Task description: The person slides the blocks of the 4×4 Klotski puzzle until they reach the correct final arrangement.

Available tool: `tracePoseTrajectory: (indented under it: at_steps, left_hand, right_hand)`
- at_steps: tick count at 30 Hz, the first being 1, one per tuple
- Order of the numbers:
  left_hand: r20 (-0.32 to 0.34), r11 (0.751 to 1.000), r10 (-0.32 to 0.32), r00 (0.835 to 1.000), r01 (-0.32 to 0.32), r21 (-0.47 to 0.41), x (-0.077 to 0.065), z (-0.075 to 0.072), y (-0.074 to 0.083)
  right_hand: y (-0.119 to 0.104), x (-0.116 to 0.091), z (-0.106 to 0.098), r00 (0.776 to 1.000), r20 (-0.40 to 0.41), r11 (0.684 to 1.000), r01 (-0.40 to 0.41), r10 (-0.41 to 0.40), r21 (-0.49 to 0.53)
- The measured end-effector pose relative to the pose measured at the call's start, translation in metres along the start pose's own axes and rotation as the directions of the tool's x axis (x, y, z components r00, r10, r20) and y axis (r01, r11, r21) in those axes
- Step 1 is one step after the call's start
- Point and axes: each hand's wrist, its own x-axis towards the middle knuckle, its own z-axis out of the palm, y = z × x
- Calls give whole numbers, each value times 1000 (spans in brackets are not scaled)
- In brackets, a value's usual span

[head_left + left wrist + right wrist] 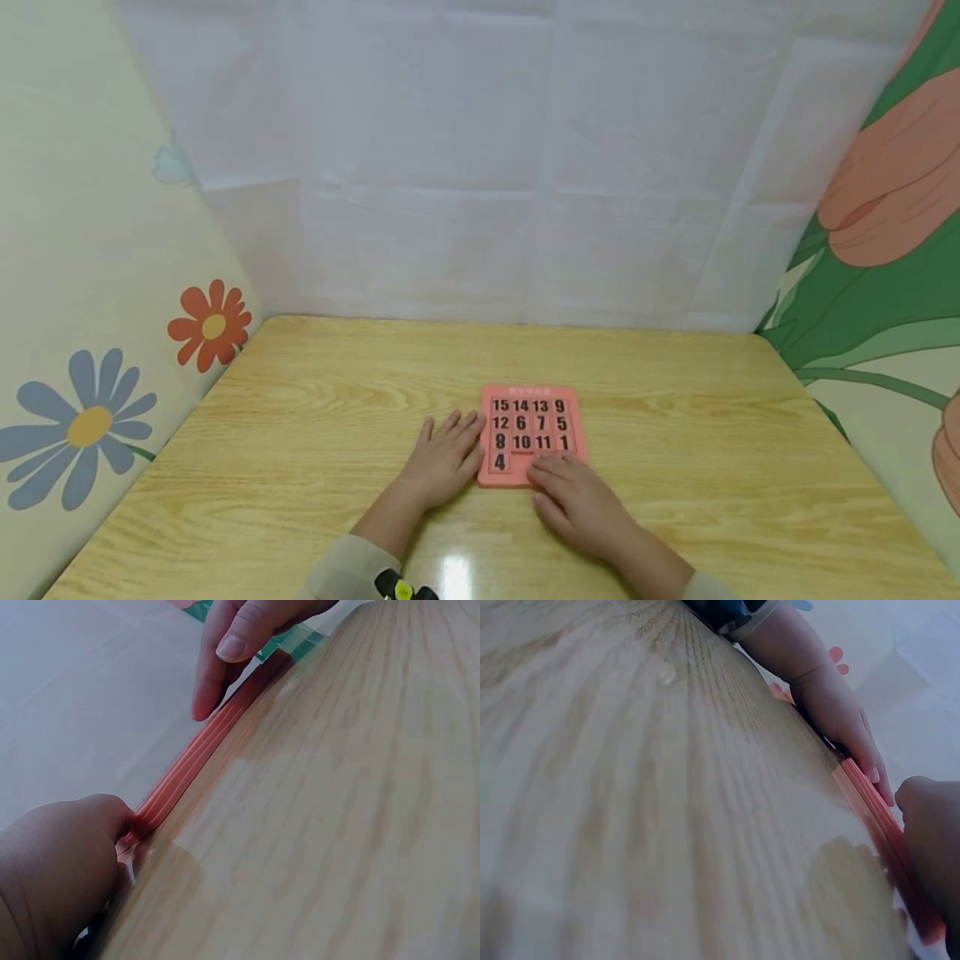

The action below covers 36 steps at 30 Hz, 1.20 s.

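A pink number slide puzzle (pixel 520 470) lies flat on the wooden table, its black numerals upright from the head camera. The top row of tiles reads 15, 14, 13, 9, and the 4 tile (pixel 499 462) sits in the bottom left corner. Beside the 4 tile shows a bare bit of the tray. My left hand (pixel 441 465) rests along the puzzle's left edge, fingertips at the frame. Over the lower right corner lies my right hand (pixel 583 510), its fingertips on the bottom row and hiding what is there. In the left wrist view the puzzle's ridged side (pixel 187 761) appears edge-on between both hands.
The wood-grain table (pixel 337 375) reaches back to a white cloth (pixel 450 167) hung behind it. Flower-patterned panels (pixel 90 250) stand at both sides. A black and yellow device (pixel 403 590) sits at the left sleeve.
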Motion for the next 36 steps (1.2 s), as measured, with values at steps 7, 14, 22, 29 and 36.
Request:
tracePoseTrajectory:
  at_steps: [7, 14, 22, 29, 36]
  left_hand:
    - [1, 1000, 5, 1000, -5, -2, -1, -1, 1]
    - [2, 1000, 6, 1000, -6, 3, -1, 0, 1]
    - [-1, 1000, 15, 1000, -15, 5, -2, -1, 1]
    - [-6, 1000, 15, 1000, -15, -3, -2, -1, 1]
    - [-5, 1000, 12, 1000, -12, 7, -1, 1, 0]
  right_hand:
    - [-15, 15, 7, 998, 36, 999, 50, -51, 10]
    - [-24, 26, 12, 996, 71, 998, 62, -62, 12]
    - [-24, 29, 13, 993, 105, 999, 49, -50, 9]
    - [-17, 24, 12, 995, 99, 999, 31, -33, 20]
    - [-9, 16, 7, 998, 62, 1000, 19, -19, 9]
